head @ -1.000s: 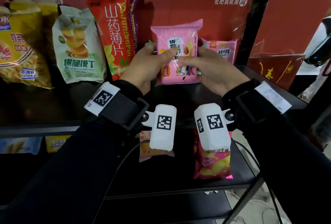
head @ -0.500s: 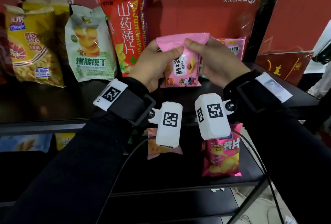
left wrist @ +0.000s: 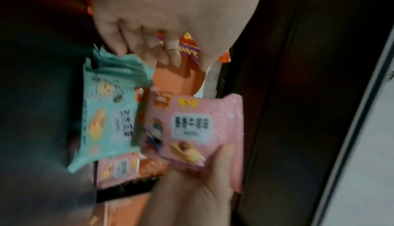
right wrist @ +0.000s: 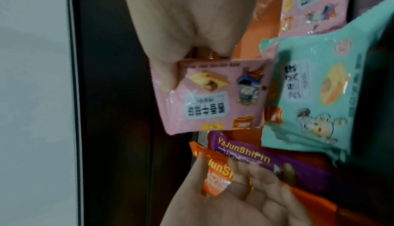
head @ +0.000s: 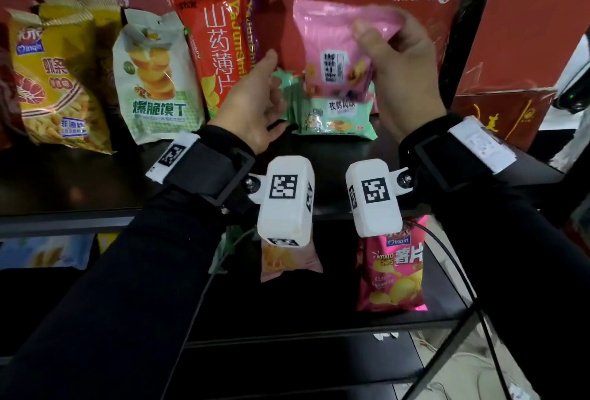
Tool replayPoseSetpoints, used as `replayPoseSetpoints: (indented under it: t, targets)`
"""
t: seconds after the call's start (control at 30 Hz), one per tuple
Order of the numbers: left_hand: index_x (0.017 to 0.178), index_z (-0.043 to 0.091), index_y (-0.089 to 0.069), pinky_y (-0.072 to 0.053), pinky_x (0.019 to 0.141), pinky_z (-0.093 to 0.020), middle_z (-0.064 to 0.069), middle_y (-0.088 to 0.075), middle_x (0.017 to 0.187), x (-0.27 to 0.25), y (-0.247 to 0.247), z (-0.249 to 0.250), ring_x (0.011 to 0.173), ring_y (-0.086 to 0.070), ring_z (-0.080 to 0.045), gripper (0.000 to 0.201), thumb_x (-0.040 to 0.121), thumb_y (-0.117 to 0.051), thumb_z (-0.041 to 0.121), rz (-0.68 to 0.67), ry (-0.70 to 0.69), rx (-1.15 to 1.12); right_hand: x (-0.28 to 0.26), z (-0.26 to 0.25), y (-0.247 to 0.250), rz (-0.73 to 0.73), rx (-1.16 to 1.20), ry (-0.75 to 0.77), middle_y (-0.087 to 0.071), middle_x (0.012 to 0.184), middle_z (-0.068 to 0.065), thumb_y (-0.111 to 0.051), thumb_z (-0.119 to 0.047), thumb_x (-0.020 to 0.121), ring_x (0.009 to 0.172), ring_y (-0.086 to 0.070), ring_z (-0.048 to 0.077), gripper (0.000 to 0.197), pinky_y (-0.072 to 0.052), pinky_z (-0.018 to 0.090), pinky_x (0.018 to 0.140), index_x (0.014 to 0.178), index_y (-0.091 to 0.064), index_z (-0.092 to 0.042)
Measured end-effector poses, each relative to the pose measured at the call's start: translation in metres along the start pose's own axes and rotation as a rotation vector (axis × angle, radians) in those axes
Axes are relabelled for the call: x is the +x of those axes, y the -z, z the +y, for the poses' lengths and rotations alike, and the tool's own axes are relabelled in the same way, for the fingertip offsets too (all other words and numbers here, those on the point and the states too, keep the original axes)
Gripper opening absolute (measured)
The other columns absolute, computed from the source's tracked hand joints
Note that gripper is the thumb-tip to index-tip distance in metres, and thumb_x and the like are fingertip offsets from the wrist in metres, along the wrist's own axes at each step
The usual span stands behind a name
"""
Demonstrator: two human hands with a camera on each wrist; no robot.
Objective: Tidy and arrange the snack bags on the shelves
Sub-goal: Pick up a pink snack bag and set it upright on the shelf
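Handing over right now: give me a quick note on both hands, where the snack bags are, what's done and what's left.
Right hand holds the pink snack bag raised above the upper shelf.
Left hand is open, holding nothing, beside the green snack bag lying on that shelf.
Done: yellow, pale green and orange bags stand along the back.
Left: place the pink bag, probably straighten the green one and the second pink bag behind it.

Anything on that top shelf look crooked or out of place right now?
Yes. The tall orange bag leans left against the purple bag behind it rather than standing straight. The green packs sit bunched and overlapping. The pink pack is off the shelf, held up in the right hand; the left hand holds nothing.
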State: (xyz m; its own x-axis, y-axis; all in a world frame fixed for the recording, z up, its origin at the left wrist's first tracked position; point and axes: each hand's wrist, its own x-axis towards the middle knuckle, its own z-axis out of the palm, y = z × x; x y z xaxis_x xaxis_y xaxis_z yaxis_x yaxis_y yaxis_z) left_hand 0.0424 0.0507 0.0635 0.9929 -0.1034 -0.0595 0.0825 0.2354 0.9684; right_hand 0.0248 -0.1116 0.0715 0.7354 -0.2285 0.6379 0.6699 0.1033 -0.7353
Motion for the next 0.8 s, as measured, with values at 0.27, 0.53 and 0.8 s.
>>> replayPoseSetpoints:
  t: [0.27, 0.53, 0.8]
  targets:
    - [0.124, -0.003, -0.05, -0.058, 0.075, -0.027, -0.02, -0.068, 0.111, -0.009, -0.004, 0.004, 0.092, -0.07, -0.02, 0.073, 0.095, -0.03, 0.061, -0.338, 0.146, -0.164, -0.009, -0.002, 0.005, -0.425, -0.231, -0.142, -0.053, 0.119, -0.012, -0.065, -0.023, 0.074, 0.117, -0.048, 0.001, 0.018, -0.038, 0.022, 0.098, 0.074, -0.072, -0.04]
    - [0.134, 0.004, -0.047, -0.055, 0.088, -0.033, -0.015, -0.056, 0.134, -0.011, -0.009, 0.0, 0.113, -0.061, -0.023, 0.04, 0.094, -0.049, 0.008, -0.391, -0.041, -0.182, -0.003, -0.002, 0.021, -0.409, -0.16, -0.502, -0.066, 0.116, 0.002, -0.057, -0.01, 0.093, 0.098, -0.067, 0.013, 0.061, -0.054, 0.035, 0.089, 0.146, -0.027, -0.013]
    - [0.129, 0.004, -0.054, -0.057, 0.082, -0.028, -0.013, -0.066, 0.114, -0.012, -0.021, -0.014, 0.092, -0.068, -0.019, 0.036, 0.093, -0.051, 0.001, -0.373, -0.142, 0.103, -0.007, 0.001, 0.027, -0.365, -0.17, -0.568, -0.069, 0.115, 0.003, -0.063, -0.016, 0.09, 0.099, -0.069, 0.014, 0.043, -0.055, 0.035, 0.088, 0.131, -0.052, -0.011]
